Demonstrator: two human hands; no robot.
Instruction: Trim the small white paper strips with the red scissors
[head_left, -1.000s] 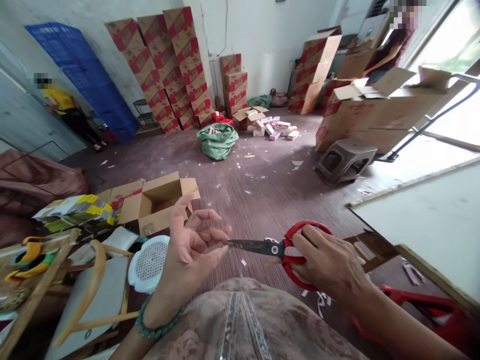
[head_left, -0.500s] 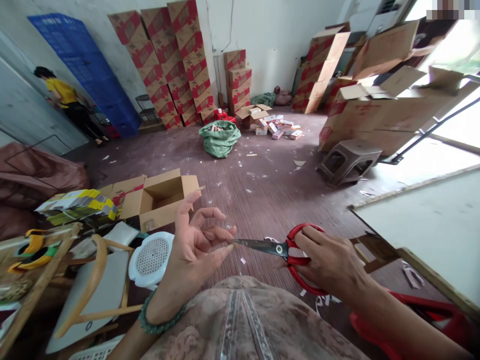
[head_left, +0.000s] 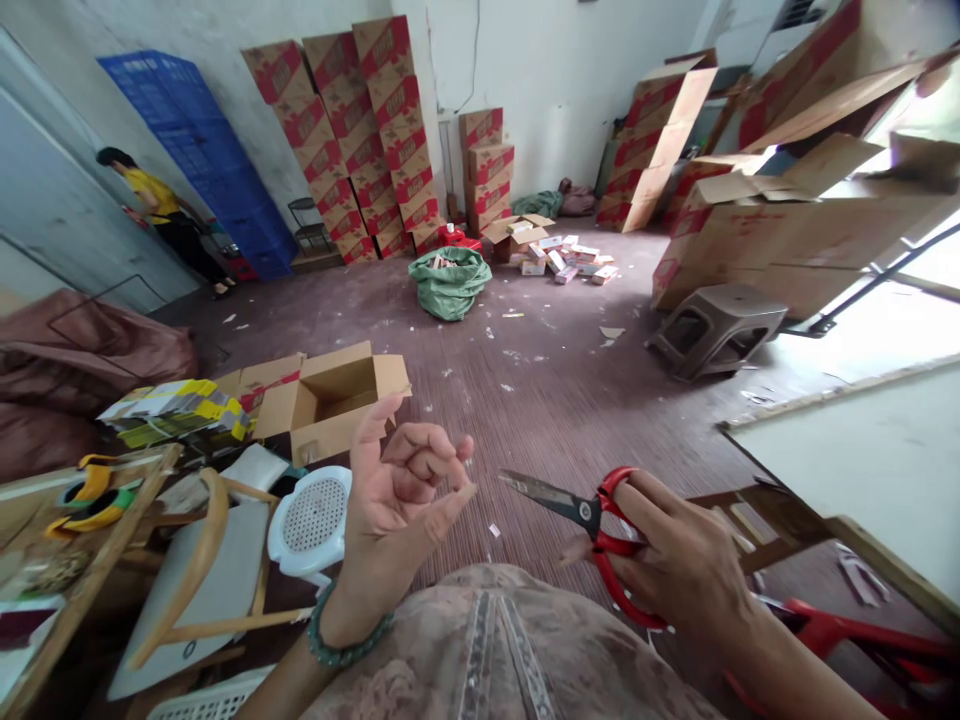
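Note:
My right hand (head_left: 679, 555) grips a pair of scissors (head_left: 551, 497) with red loop handles and dark blades. The blades are together and point left, at my left hand, with a gap between. My left hand (head_left: 409, 480) is raised palm up, a green bead bracelet (head_left: 349, 635) on its wrist. Its index finger sticks up, the other fingers are curled, and the thumb tip meets a fingertip. Whether something small is pinched there I cannot make out. Both hands are above my lap, over patterned clothing (head_left: 480, 640).
An opened carton (head_left: 330, 405) and a light blue stool (head_left: 311, 520) stand left, beside a wooden chair (head_left: 202, 570). A green sack (head_left: 450, 285) and small boxes lie ahead. Stacked cartons (head_left: 405, 130) line the wall. A grey stool (head_left: 720, 325) is right; a person in yellow (head_left: 154, 195) stands far left.
The scissors have drawn back right and downward, away from the left fingertips they were touching. The left fingers have curled in more. The view has shifted slightly.

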